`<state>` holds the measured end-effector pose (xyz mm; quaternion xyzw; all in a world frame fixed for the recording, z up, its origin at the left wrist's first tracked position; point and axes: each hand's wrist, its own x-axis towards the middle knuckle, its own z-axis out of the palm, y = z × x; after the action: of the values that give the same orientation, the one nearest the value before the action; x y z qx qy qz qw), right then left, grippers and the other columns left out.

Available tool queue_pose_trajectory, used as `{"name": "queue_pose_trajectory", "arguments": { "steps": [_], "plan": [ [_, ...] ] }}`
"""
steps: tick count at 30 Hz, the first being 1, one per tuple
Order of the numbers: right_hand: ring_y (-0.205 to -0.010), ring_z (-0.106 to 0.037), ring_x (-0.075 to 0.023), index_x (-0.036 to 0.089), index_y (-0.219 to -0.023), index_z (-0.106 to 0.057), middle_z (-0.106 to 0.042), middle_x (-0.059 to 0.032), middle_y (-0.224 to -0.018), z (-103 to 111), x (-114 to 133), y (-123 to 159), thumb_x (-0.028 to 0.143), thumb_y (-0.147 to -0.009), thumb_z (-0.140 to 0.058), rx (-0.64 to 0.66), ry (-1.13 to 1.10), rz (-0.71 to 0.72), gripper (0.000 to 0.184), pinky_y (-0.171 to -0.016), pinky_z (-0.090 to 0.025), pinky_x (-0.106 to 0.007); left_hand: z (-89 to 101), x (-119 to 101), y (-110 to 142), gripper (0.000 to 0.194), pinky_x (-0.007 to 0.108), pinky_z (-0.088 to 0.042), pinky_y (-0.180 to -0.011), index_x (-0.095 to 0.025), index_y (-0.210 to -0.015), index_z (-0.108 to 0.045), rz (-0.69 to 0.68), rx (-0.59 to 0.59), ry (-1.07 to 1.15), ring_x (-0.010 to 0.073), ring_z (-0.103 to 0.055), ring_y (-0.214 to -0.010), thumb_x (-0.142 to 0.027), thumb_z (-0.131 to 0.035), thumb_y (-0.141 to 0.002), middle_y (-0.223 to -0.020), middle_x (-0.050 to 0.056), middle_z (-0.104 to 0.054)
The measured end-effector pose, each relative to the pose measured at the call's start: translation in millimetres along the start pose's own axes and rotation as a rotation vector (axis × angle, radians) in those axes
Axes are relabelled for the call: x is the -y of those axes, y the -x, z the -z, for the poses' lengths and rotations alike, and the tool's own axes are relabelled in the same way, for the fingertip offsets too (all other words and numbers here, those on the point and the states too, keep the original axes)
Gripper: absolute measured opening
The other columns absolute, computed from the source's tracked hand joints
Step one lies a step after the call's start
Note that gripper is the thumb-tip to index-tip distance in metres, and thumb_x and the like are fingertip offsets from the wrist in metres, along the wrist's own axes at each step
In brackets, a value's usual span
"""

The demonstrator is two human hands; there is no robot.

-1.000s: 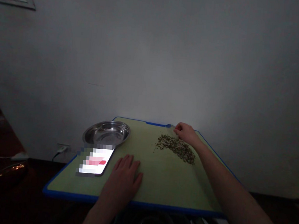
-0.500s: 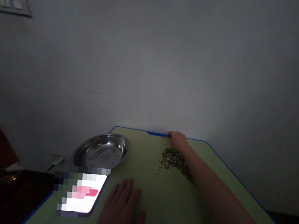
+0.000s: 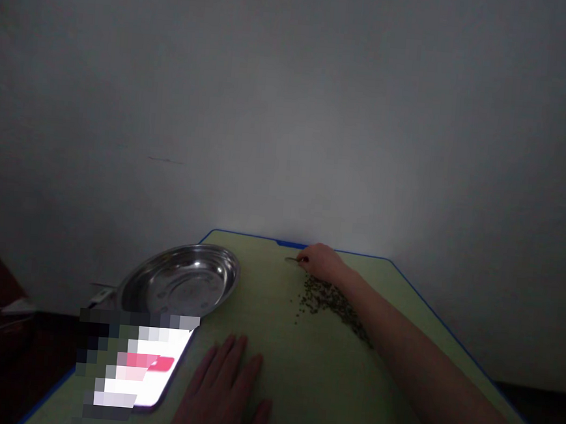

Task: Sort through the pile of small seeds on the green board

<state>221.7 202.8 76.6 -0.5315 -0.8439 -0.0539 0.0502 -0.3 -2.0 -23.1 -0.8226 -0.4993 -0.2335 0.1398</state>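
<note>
My right hand (image 3: 322, 262) is closed around a small metal spoon (image 3: 291, 260) near the far edge of the table. The spoon's tip points left, and its handle is mostly hidden in my fingers. Just below that hand a scatter of small dark beans or seeds (image 3: 328, 297) lies on the pale green tabletop (image 3: 261, 302), partly covered by my forearm. My left hand (image 3: 222, 390) rests flat on the near part of the table, fingers stretched out, holding nothing. A wide, shallow stainless steel basin (image 3: 193, 286) stands to the left, with no contents showing.
Between the basin and the table's near left edge lies a phone (image 3: 152, 378) with a lit screen, partly blurred out. A blue rim (image 3: 441, 319) borders the table. The grey wall (image 3: 290, 121) rises right behind it. White cables (image 3: 15, 308) run at the far left.
My right hand has shifted a little left along the far edge, and the spoon's tip now shows more clearly. My left hand stays flat. The view has moved slightly.
</note>
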Motion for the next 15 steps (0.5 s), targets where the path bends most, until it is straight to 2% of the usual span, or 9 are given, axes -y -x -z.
{"name": "queue_pose_trajectory", "arguments": {
  "steps": [7,15],
  "plan": [
    [-0.091,-0.067,-0.0188,0.026,-0.102,-0.075,-0.075,-0.0038,-0.099,6.0,9.6,5.7,0.023,-0.083,-0.055,0.015,-0.063,0.090,0.028,-0.078,-0.047,-0.025,2.9,-2.3,0.1,0.044,0.046,-0.052,-0.095,-0.030,-0.119,-0.061,0.032,0.040,-0.008,0.0298,-0.058,-0.119,-0.052,-0.054,-0.081,-0.132,0.008,-0.060],
    [-0.083,-0.067,-0.0177,0.025,-0.101,-0.076,-0.076,-0.0037,-0.092,15.5,25.3,21.8,0.019,-0.082,-0.054,0.035,-0.091,0.198,0.030,-0.069,-0.044,-0.023,6.0,-5.2,-0.4,0.043,0.047,-0.052,-0.096,-0.029,-0.119,-0.061,0.038,0.023,-0.002,0.0310,-0.058,-0.119,-0.049,-0.054,-0.081,-0.132,0.009,-0.060]
  ]
}}
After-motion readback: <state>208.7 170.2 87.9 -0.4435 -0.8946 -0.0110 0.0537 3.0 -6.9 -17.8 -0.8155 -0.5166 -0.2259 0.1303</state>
